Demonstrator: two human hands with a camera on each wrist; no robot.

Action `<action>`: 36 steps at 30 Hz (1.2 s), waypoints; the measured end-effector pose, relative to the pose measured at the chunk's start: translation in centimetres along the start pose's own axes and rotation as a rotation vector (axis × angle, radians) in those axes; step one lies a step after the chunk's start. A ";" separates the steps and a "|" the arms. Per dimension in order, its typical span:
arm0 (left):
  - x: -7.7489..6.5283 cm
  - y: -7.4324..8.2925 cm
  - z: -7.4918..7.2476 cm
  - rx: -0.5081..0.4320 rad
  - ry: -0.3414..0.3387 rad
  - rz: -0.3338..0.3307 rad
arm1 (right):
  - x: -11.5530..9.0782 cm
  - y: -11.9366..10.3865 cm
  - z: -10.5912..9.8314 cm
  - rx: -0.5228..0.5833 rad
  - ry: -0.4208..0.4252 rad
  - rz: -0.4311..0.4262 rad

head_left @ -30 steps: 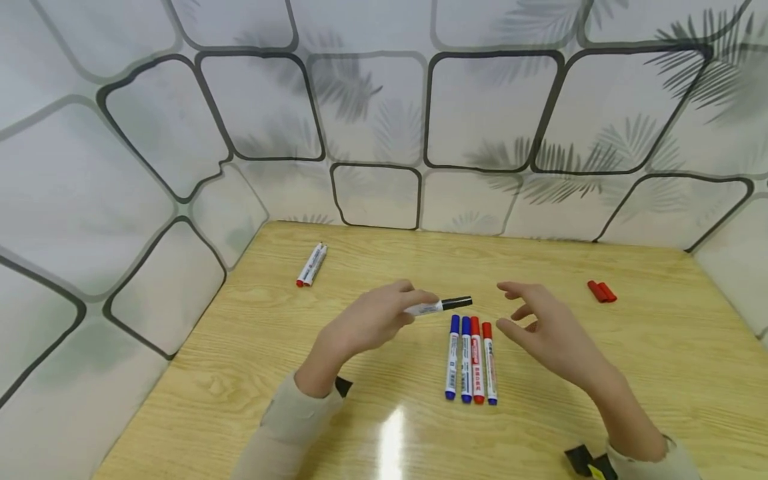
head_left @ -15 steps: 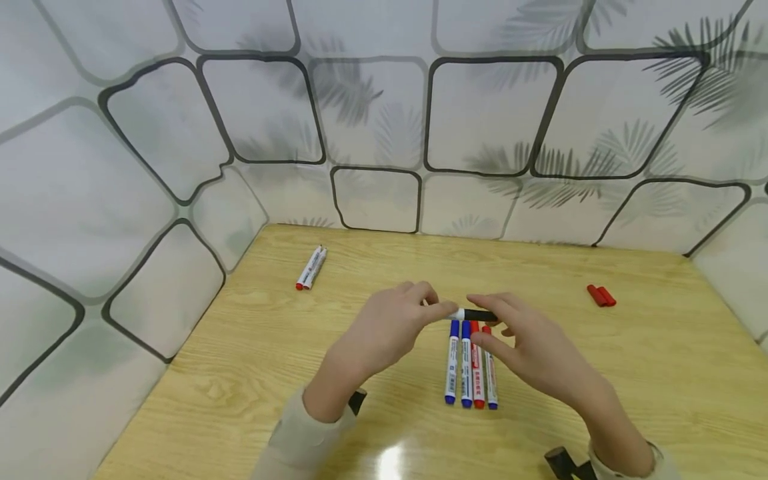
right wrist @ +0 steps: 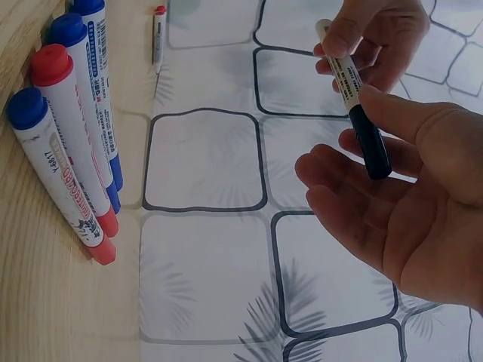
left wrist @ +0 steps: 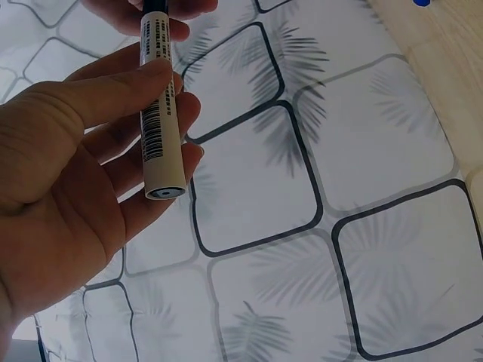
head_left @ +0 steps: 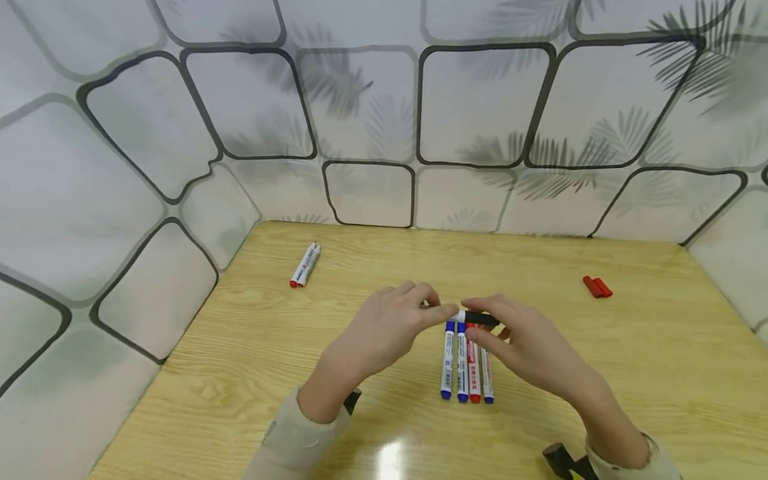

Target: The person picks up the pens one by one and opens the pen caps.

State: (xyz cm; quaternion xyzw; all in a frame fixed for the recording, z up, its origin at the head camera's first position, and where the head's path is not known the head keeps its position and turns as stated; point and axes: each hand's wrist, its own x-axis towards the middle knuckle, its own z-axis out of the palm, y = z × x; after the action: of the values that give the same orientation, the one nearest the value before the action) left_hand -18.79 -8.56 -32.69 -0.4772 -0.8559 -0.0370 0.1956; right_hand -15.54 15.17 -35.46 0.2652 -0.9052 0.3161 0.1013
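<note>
While backs uppermost, left hand and right hand, fingers in pinches on one black-capped marker.

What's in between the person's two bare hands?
A white, tube-shaped marker with a black cap: the left hand grips the white barrel, and the right hand holds it around the cap. The right wrist view shows it.

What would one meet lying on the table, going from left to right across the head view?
Pair of white markers, first blue-capped marker, second blue-capped marker, marker with both ends red, blue-ended marker partly covered by the right hand, two red caps.
</note>
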 end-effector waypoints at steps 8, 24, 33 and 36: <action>-0.2 0.2 -0.2 0.008 -0.025 -0.006 | -0.1 0.0 0.3 -0.079 0.078 -0.058; -0.2 0.1 -0.1 0.013 -0.070 -0.006 | 0.0 -0.1 0.8 -0.091 0.151 -0.089; -0.2 0.2 0.4 -0.048 -0.121 -0.002 | 0.1 0.1 1.3 -0.306 0.140 -0.189; -0.1 0.3 0.4 -0.051 -0.152 -0.004 | 0.2 0.1 1.6 -0.363 0.136 -0.236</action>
State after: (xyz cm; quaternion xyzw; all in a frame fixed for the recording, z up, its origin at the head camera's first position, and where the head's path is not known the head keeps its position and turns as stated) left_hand -18.60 -8.38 -33.19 -0.4816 -0.8681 -0.0225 0.1177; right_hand -15.74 14.16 -36.66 0.3245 -0.9011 0.1511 0.2445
